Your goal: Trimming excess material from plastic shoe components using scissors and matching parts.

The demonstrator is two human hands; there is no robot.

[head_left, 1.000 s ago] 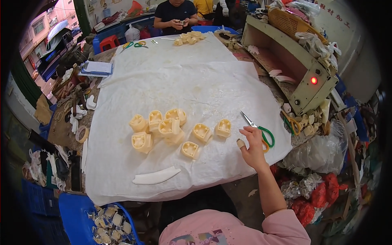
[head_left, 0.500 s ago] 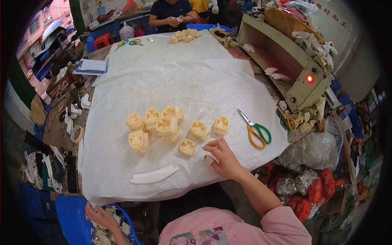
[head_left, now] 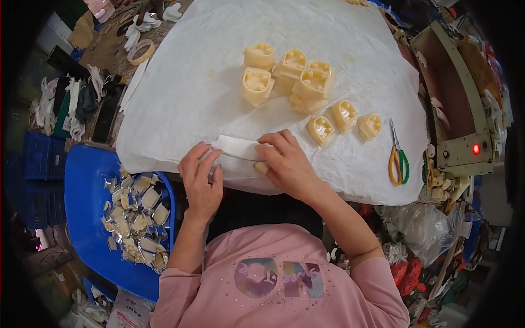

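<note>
A curved white strip (head_left: 236,146) lies near the front edge of the cloth-covered table. My right hand (head_left: 288,164) has its fingers closed over the strip's right end, and a beige wrap shows on one finger. At the left end, the fingertips of my left hand (head_left: 201,177) rest at the strip's edge, fingers and thumb apart. Beyond my hands stands a cluster of hollow cream moulded pieces (head_left: 257,85), some stacked. Several more, such as one cream piece (head_left: 321,130), sit farther right.
Scissors (head_left: 398,158) with one orange and one green handle lie at the right. A blue tub (head_left: 82,180) of shiny-edged pieces stands at lower left. A tape roll (head_left: 141,52) sits at the table's left edge. A metal box (head_left: 465,153) with a red light is at right.
The view has tipped down and shifted. My left hand has come up from the blue tub to the white strip's left end. My right hand has moved from beside the cream pieces onto its right end.
</note>
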